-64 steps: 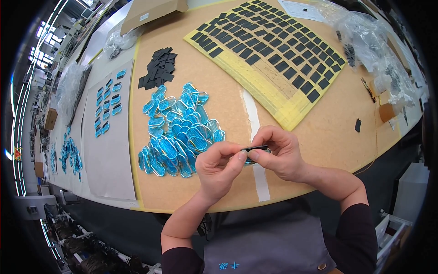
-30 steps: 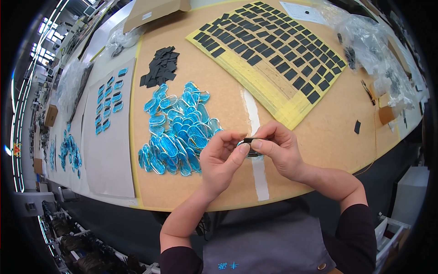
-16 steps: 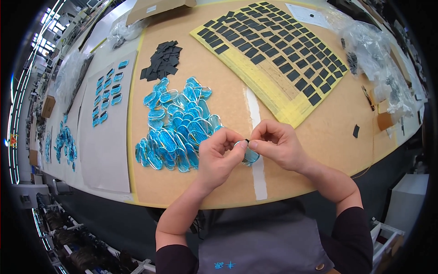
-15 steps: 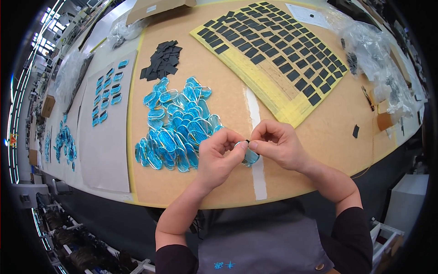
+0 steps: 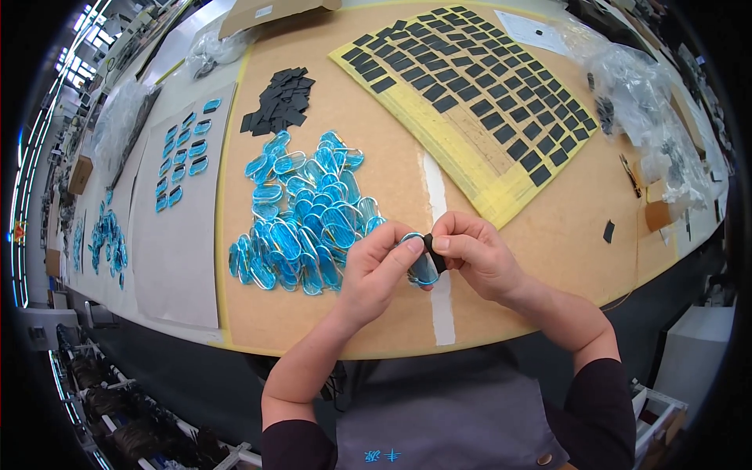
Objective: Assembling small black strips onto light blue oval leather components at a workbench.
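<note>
My left hand (image 5: 374,270) and my right hand (image 5: 476,254) meet above the near edge of a brown work table (image 5: 368,133). Between their fingertips they hold one blue oval piece (image 5: 417,265) with a small black pad (image 5: 431,244) pressed against it. The left fingers pinch the oval's left rim, the right thumb and forefinger grip the black pad. A heap of several more blue oval pieces (image 5: 301,211) lies just left of the hands. A strip of white tape (image 5: 439,235) runs under the hands.
A yellow sheet (image 5: 478,94) with rows of black pads lies at the back right, a loose pile of black pads (image 5: 280,100) at the back left. A grey sheet (image 5: 176,204) holds blue ovals on the left. Clear plastic bags (image 5: 642,94) crowd the right edge.
The hands earlier held a thin dark strip stretched between them. They have since drawn closer together, and a blue oval piece now sits between the fingertips with the black pad on it.
</note>
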### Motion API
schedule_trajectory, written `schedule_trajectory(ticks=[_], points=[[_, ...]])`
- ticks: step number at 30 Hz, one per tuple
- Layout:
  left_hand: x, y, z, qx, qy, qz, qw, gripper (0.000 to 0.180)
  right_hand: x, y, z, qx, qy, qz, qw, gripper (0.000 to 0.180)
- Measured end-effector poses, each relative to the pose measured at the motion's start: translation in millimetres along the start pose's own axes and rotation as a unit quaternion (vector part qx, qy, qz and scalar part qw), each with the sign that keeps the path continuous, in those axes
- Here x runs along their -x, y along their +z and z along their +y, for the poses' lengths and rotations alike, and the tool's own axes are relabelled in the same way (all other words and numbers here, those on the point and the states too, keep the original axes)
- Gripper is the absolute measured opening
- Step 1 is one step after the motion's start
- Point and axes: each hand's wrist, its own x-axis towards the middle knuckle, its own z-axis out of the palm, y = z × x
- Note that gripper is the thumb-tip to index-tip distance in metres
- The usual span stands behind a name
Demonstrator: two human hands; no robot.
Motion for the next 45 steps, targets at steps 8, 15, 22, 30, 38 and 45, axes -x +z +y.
schedule_trajectory(ticks=[8, 15, 22, 30, 38, 45], points=[[0.4, -2.4, 4.6, 0.014, -0.041, -0.041, 0.998, 0.015, -0.7, -3.6, -12.5, 0.136, -0.012, -0.054, 0.989, 0.02], [-0.1, -2.9, 7.6, 0.047, -0.109, -0.057, 0.991, 0.016, 4.0, 0.3, -12.4, 0.234, -0.07, -0.116, 0.963, 0.024], [-0.5, -0.7, 11.6, 0.137, -0.141, -0.086, 0.977, 0.019, 11.7, 5.0, 6.8, 0.013, -0.02, -0.073, 0.997, 0.019], [0.0, 4.4, 9.9, 0.114, -0.122, -0.047, 0.985, 0.019, 11.2, 6.4, 3.8, 0.125, -0.103, -0.062, 0.985, 0.02], [2.8, 1.2, 11.2, 0.048, -0.087, -0.058, 0.993, 0.019, 8.4, 3.8, 1.7, 0.144, -0.089, -0.091, 0.981, 0.022], [2.7, -2.1, 8.0, 0.06, -0.062, -0.012, 0.996, 0.021, 5.8, 5.1, 2.7, 0.204, -0.075, -0.092, 0.972, 0.022]])
